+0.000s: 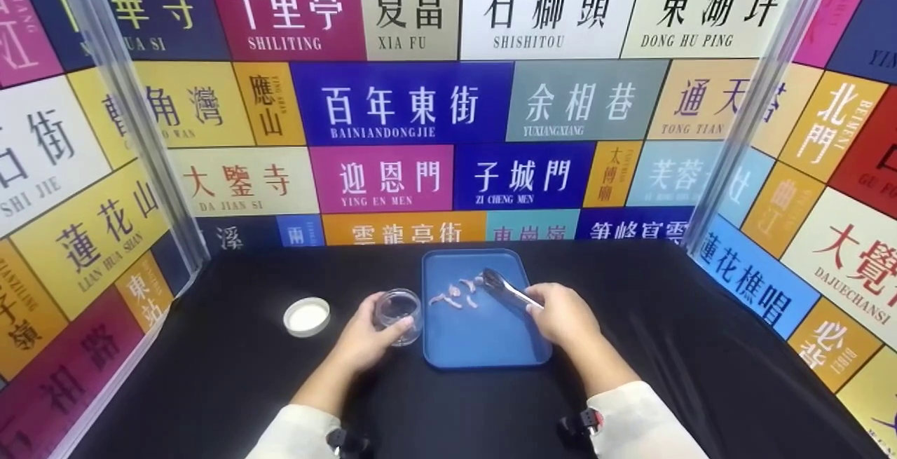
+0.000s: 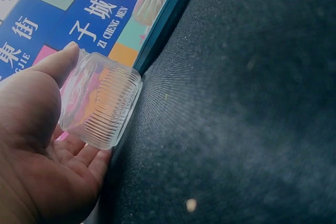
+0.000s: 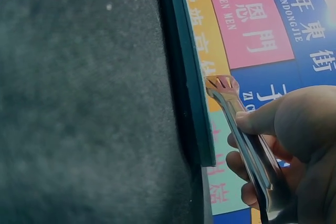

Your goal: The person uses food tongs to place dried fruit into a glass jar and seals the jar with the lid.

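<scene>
Clear glass jar (image 1: 397, 313) sits gripped in the left hand (image 1: 364, 338), just left of the blue tray (image 1: 483, 340) on the black tabletop (image 1: 210, 375). Right hand (image 1: 564, 315) pinches metal tongs (image 1: 506, 289) over pale pink pieces (image 1: 455, 294) at the tray's far end; a white lid (image 1: 306, 317) lies farther left.

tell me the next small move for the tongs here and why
Probably close the tongs on one of the small pink pieces in the blue tray. The right hand holds the tongs with their tips right at the pieces, while the left hand holds the open glass jar beside the tray.
</scene>
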`<state>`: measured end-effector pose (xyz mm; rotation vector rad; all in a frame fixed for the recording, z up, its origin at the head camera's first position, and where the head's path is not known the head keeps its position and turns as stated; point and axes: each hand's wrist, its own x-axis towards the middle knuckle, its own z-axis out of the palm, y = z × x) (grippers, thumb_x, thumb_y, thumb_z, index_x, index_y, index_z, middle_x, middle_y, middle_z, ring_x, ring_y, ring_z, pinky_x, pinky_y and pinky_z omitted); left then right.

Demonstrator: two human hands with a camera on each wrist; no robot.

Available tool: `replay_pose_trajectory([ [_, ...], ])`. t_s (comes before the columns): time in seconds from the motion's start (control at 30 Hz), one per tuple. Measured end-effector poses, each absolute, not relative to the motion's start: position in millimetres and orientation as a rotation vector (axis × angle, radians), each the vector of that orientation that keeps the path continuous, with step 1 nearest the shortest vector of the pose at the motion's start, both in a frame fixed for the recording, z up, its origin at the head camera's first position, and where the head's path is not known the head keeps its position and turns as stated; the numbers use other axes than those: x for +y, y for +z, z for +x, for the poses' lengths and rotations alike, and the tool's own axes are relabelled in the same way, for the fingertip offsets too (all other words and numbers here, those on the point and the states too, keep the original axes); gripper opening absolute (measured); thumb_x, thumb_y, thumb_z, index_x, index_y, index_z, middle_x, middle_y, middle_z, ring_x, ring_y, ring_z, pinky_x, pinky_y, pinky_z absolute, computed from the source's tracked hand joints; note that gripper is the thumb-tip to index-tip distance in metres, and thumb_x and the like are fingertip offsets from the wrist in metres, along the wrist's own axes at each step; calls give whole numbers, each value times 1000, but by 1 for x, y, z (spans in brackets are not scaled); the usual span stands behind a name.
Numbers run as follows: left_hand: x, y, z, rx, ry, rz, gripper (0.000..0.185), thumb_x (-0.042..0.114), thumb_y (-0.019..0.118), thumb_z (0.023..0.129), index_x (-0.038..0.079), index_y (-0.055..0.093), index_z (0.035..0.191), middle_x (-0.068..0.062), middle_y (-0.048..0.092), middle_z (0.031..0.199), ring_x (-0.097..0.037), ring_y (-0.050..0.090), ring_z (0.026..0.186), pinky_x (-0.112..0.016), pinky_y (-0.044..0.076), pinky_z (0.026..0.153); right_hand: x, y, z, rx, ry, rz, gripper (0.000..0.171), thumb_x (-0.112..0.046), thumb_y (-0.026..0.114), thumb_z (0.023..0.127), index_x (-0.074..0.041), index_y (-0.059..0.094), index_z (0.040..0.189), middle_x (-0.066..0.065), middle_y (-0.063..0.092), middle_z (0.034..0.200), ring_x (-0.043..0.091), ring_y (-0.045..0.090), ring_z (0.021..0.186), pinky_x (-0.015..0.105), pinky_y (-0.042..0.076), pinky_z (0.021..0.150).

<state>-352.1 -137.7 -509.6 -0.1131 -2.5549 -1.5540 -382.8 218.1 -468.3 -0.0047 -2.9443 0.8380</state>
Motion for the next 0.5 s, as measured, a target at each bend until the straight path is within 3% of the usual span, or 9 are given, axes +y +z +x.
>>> replay_pose_trajectory([
  [0.5, -137, -509, -352, -2545, -1574, -114, 87, 41, 85, 91, 0, 44, 156, -26, 59, 151, -41, 60, 138, -60, 45, 121, 206, -455, -375, -2894, 893, 8, 31, -25, 70, 104, -21, 73, 135, 8, 73, 135, 31, 68, 114, 58, 56, 107],
])
